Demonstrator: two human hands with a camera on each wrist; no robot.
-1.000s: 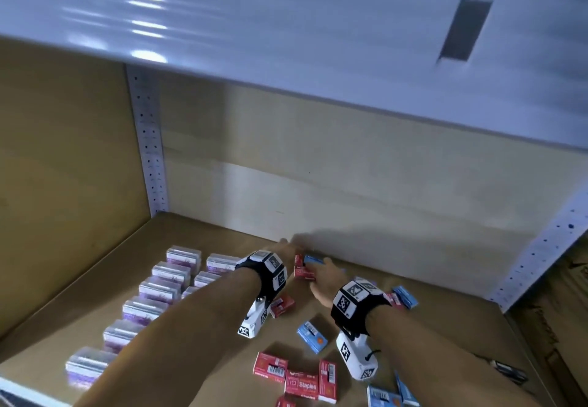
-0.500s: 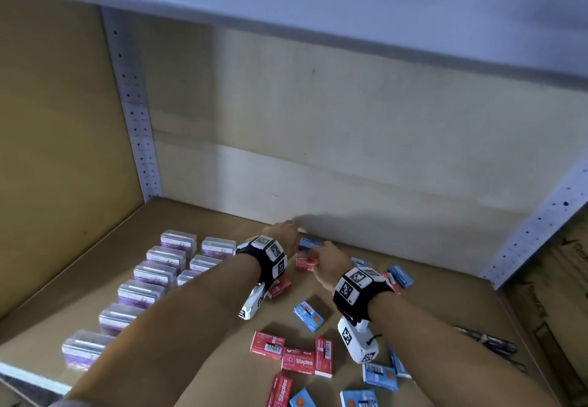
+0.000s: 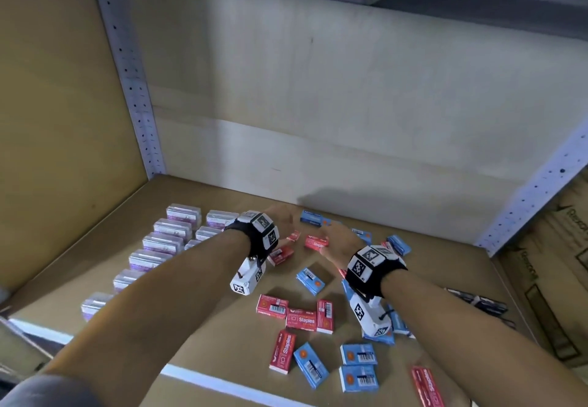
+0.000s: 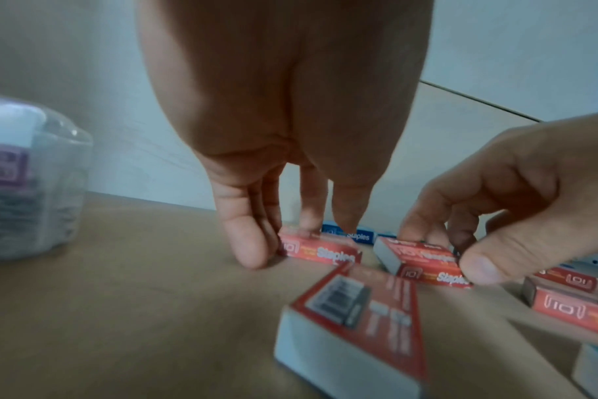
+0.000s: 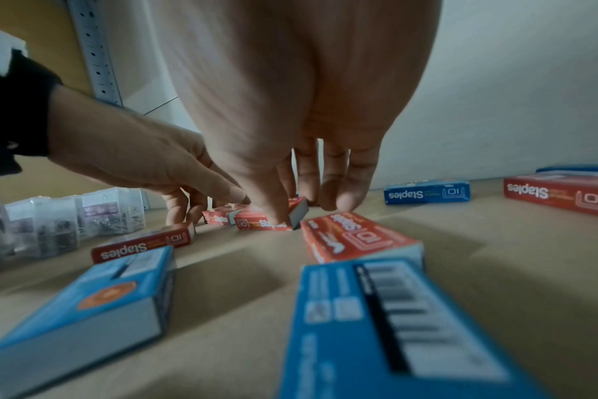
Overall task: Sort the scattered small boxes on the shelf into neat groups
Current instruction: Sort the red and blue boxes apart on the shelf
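Red and blue staple boxes lie scattered on the brown shelf [image 3: 203, 327]. My left hand [image 3: 283, 220] reaches toward the back and pinches a small red staple box [image 4: 319, 249], thumb at its left end and fingertips [image 4: 345, 224] behind it. Just to the right, my right hand [image 3: 334, 238] pinches another red staple box [image 3: 316, 242] between thumb in front and fingers behind; the right wrist view shows this grip [image 5: 267, 221]. Both boxes rest on the shelf. A blue box [image 3: 313, 218] lies behind them near the back wall.
Clear plastic boxes with purple labels [image 3: 162, 242] stand in two rows at the left. More red boxes [image 3: 300, 319] and blue boxes [image 3: 310, 281] lie loose nearer the front edge. Dark packets [image 3: 486, 304] lie at the right, beside a cardboard carton [image 3: 556, 279].
The head view has tipped down, so more loose boxes show at the front. Both hands stay near the back of the shelf and have parted slightly, each on a red box.
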